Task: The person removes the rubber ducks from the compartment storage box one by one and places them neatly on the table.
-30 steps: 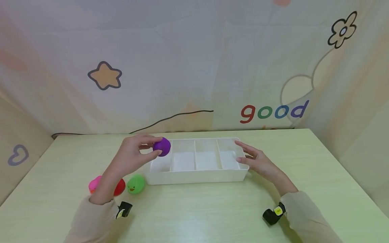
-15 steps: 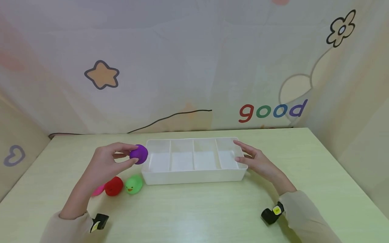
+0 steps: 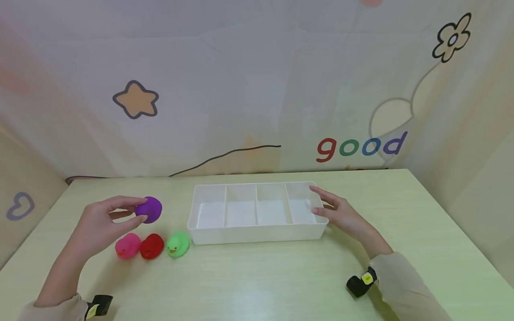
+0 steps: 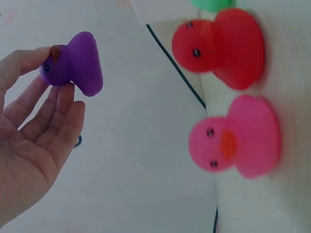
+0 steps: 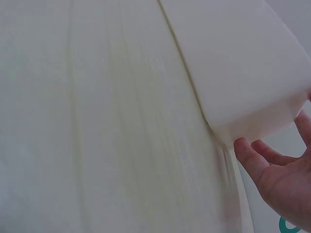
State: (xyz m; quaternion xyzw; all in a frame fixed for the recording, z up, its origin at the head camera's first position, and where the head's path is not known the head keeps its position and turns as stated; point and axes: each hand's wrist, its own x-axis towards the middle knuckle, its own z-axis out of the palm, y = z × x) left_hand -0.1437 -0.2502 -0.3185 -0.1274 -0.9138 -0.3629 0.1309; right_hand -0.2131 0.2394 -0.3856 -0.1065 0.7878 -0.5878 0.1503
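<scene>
My left hand (image 3: 100,224) pinches a purple rubber duck (image 3: 150,209) by its head, thumb on one side and fingers on the other. It is raised above the table at the left, tipped sideways in the left wrist view. Below it on the table sit a pink rubber duck (image 3: 127,246), a red one (image 3: 151,246) and a green one (image 3: 178,244). A white compartment box (image 3: 259,234) stands to their right, its sections bare. At its right end my right hand (image 3: 344,217) grips the end wall, with thumb and index finger over the rim and other fingers against the outside.
The pale wooden table (image 3: 257,281) carries all of this. A printed curtain (image 3: 241,89) hangs behind the table's far edge and along both sides. Each wrist wears a small black camera.
My left hand has carried the purple duck leftward and slightly down, from above the box's left end to above the pink and red ducks, which now show fully. My right hand stays put.
</scene>
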